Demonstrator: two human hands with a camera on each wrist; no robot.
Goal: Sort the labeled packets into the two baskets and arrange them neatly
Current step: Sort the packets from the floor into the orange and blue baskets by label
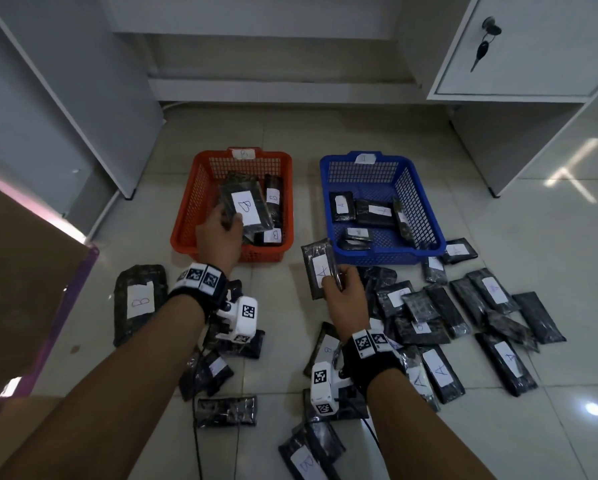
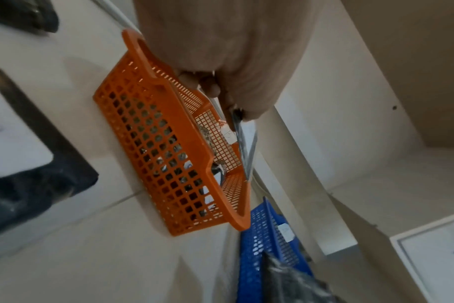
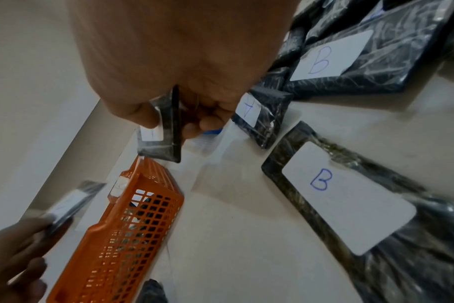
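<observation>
My left hand (image 1: 221, 230) grips a black packet labelled B (image 1: 245, 207) over the orange basket (image 1: 186, 216), which holds other B packets. In the left wrist view that packet (image 2: 242, 143) shows edge-on below my fingers (image 2: 210, 86), above the orange basket (image 2: 169, 155). My right hand (image 1: 342, 289) pinches a black packet labelled A (image 1: 316, 268) just in front of the blue basket (image 1: 425, 220), which holds several A packets. The right wrist view shows thumb and fingers (image 3: 208, 123) clamped on this packet (image 3: 166, 141).
Many black A and B packets lie scattered on the tiled floor, among them a large B packet (image 1: 140, 303) at left and a pile (image 1: 464, 313) at right. A cardboard box (image 1: 24, 271) stands at far left. White cabinets (image 1: 519, 46) rise behind the baskets.
</observation>
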